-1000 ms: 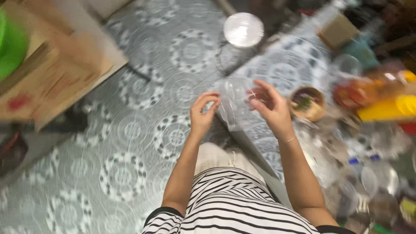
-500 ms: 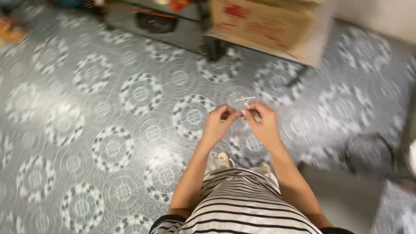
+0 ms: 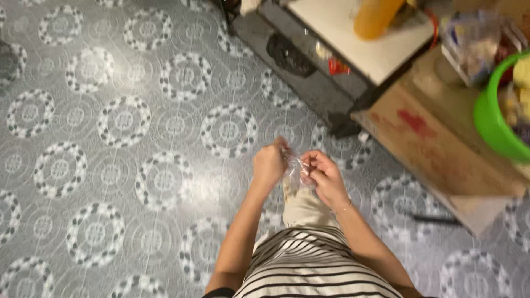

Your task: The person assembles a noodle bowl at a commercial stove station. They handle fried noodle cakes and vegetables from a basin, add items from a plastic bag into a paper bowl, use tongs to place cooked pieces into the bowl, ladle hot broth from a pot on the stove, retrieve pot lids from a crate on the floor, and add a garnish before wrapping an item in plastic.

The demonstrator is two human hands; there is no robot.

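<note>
The clear plastic bag [image 3: 295, 168] sits at the centre of the frame, pinched between my left hand [image 3: 269, 164] and right hand [image 3: 324, 175]; both sets of fingers grasp its mouth, which I judge not yet open.

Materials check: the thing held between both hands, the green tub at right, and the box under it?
Clear bag: thin plastic film by the look, see-through and crinkled with glints, pinched between left hand and right hand. Green tub: likely moulded plastic, with a smooth, evenly bright rim. Brown box: probably cardboard, matte tan with flat faces and a red print; motion blur leaves it open.
</note>
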